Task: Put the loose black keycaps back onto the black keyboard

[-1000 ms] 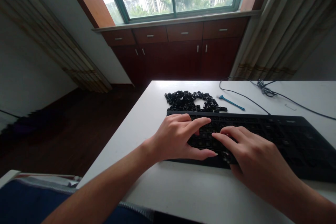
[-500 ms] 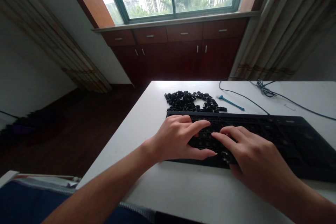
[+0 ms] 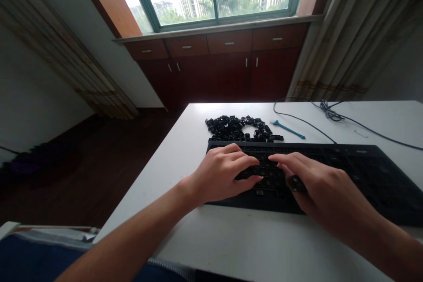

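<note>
A black keyboard [image 3: 333, 185] with many of its keycaps off lies on the white table. My left hand [image 3: 223, 172] rests over its left part, thumb and index finger apart, nothing seen between them. My right hand [image 3: 317, 180] is over the middle of the board, its index finger stretched towards the key sockets near the left fingertips. Under its curled fingers are a few black keycaps [image 3: 296, 183], partly hidden by the hand. Behind the keyboard lies a pile of loose black keycaps [image 3: 228, 127].
A blue stick-like tool [image 3: 289, 129] lies behind the keyboard. The black cable [image 3: 306, 119] runs to a tied bundle [image 3: 330, 112] at the back right. A thin bent wire [image 3: 361, 134] lies nearby. The table's left edge [image 3: 145, 165] drops to a dark floor.
My right hand has shifted up the board, its index finger now farther back, keycaps still in it. My left thumb and index finger have drawn back slightly to the left and closer together.
</note>
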The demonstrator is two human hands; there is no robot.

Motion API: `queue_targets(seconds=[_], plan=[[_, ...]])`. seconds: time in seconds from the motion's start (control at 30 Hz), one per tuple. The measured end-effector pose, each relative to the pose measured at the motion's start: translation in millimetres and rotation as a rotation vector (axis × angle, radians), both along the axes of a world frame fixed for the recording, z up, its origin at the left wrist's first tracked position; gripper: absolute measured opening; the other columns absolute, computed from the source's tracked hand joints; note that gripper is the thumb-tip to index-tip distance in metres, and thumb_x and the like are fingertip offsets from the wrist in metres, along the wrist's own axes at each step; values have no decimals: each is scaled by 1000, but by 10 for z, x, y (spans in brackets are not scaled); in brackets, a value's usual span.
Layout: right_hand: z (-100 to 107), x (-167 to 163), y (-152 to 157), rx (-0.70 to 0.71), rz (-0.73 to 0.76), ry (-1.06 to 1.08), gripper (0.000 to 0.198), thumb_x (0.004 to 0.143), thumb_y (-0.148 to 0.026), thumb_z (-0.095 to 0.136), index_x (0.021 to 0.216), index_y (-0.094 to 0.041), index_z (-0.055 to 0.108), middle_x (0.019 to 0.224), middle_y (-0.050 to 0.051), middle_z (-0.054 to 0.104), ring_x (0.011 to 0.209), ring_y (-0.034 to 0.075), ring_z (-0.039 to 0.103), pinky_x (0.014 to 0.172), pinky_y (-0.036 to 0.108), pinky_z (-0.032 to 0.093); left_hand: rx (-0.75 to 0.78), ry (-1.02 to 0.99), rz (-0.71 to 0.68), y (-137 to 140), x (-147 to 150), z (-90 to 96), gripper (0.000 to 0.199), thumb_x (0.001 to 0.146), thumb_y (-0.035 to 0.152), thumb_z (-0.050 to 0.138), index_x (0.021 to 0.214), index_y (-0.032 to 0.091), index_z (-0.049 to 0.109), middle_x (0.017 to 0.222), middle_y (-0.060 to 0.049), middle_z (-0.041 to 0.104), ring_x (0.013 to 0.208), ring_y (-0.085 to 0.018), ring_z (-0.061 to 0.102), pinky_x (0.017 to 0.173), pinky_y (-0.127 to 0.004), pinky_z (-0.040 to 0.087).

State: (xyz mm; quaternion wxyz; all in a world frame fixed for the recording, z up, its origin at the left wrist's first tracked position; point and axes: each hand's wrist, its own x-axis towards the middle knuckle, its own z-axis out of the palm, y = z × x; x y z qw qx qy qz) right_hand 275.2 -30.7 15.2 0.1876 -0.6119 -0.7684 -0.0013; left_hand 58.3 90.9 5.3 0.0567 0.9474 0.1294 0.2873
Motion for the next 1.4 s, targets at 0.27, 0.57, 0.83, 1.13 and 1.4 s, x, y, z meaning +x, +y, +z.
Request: queue_targets(seconds=[0.27, 0.57, 0.83, 1.13, 1.4], plan=[[88, 31, 86, 19, -156, 173, 25, 97, -41, 46, 116, -29, 58, 69, -4, 69, 58, 17, 67, 56, 28, 44, -123, 11, -41, 1, 30, 26, 15, 91, 32, 66, 97, 21, 73, 97, -1, 76, 82, -15, 66, 76, -29, 56], [160, 49, 157, -34, -72, 310, 29, 96, -46, 49, 84, -22, 62, 72, -1, 64, 58, 12, 54, 60, 27, 40, -122, -52, -83, -45, 130, -35, 12, 89, 29, 69, 96, 23, 76, 98, -2, 78, 79, -15, 65, 71, -29, 57], [195, 402, 192, -180, -61, 99, 36, 63, -42, 82, 82, -21, 60, 87, 1, 63, 68, 15, 59, 59, 27, 48, -114, -40, -91, -40, 113, -34, 14, 88, 25, 69, 98, 23, 77, 99, -2, 78, 79, -15, 66, 70, -30, 59], [167, 874, 30, -274, -153, 48, 27, 65, -18, 72, 89, -24, 62, 83, 3, 69, 67, 18, 64, 58, 30, 50, -139, -44, -97, -39, 135, -23, 13, 88, 25, 68, 97, 23, 77, 96, -3, 78, 77, -15, 68, 68, -29, 59], [186, 928, 13, -351, -37, 92, 10, 73, -13, 60, 77, -23, 60, 74, 3, 68, 58, 14, 60, 52, 26, 45, -150, -67, -100, -41, 148, -15, 11, 89, 28, 68, 91, 23, 77, 92, -2, 78, 76, -14, 68, 69, -28, 59]])
